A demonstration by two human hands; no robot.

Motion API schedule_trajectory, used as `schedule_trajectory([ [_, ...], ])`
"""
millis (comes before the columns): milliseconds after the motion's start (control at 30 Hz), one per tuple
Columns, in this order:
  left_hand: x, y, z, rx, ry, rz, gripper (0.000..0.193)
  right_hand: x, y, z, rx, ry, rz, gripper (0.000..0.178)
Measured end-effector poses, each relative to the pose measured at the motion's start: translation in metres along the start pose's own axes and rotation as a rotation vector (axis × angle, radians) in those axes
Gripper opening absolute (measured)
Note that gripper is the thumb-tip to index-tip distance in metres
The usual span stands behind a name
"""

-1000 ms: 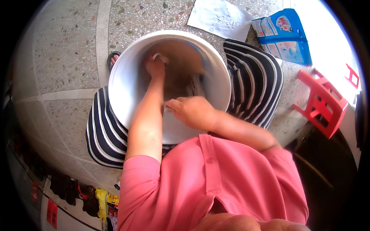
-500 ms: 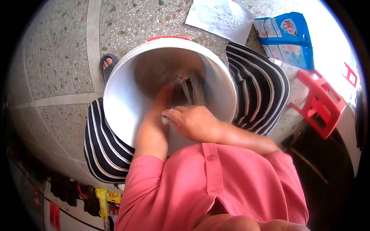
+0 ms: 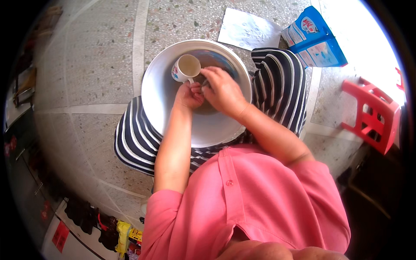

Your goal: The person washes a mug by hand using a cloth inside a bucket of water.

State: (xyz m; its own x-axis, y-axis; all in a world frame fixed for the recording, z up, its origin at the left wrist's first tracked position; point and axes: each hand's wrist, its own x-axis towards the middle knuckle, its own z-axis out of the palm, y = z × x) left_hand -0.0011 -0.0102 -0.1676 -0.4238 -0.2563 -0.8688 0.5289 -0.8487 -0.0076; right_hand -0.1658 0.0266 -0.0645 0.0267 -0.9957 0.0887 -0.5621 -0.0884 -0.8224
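Note:
A white mug [image 3: 189,66] with a coloured flower pattern is tilted over the mouth of a large white bucket [image 3: 152,96], its opening facing up toward me. My left hand [image 3: 190,95] is closed on the mug's handle from below. Close beside the mug's right side is my right hand [image 3: 223,89], fingers bent, the fingertips nearly at the rim. A bit of something greyish shows between its fingers, too covered to name. Murky liquid lies low in the bucket, partly hidden by my hands.
My knees in striped trousers [image 3: 281,86] flank the bucket. On the speckled floor [image 3: 93,82] lie a white sheet [image 3: 249,29] and a blue packet [image 3: 314,39]. A red plastic stool [image 3: 373,115] stands at the right.
My left hand has come up from deep inside the bucket with the mug. My right hand has moved from over my left forearm to beside the mug. The bucket now appears more upright.

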Motion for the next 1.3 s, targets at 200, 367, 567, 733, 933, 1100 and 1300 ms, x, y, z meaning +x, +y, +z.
schedule_trajectory([
  [200,-0.043,-0.039,0.019,0.199,-0.136,0.322,0.017,-0.006,-0.029,-0.002,0.179,-0.173,-0.159,0.024],
  [367,-0.057,-0.065,0.019,-0.042,-0.409,-0.046,0.015,0.012,-0.019,0.017,-0.339,-0.510,0.030,0.037],
  [567,-0.054,-0.082,0.023,0.034,0.008,0.089,0.014,0.016,-0.016,0.015,-0.402,-0.716,-0.099,0.035],
  [733,-0.061,-0.078,0.027,0.068,0.027,0.283,0.015,0.005,-0.020,0.007,0.015,-0.520,-0.067,0.024],
  [933,-0.062,-0.069,0.020,0.064,-0.262,0.176,0.014,-0.005,-0.009,0.013,0.246,0.096,-0.012,0.028],
  [1100,-0.065,-0.071,0.020,0.106,-0.265,0.101,0.015,-0.012,0.000,0.012,0.858,-0.339,0.444,0.043],
  [1300,-0.085,-0.075,0.032,0.338,-0.179,0.245,0.014,-0.013,-0.002,0.003,1.111,-0.272,0.745,0.031],
])
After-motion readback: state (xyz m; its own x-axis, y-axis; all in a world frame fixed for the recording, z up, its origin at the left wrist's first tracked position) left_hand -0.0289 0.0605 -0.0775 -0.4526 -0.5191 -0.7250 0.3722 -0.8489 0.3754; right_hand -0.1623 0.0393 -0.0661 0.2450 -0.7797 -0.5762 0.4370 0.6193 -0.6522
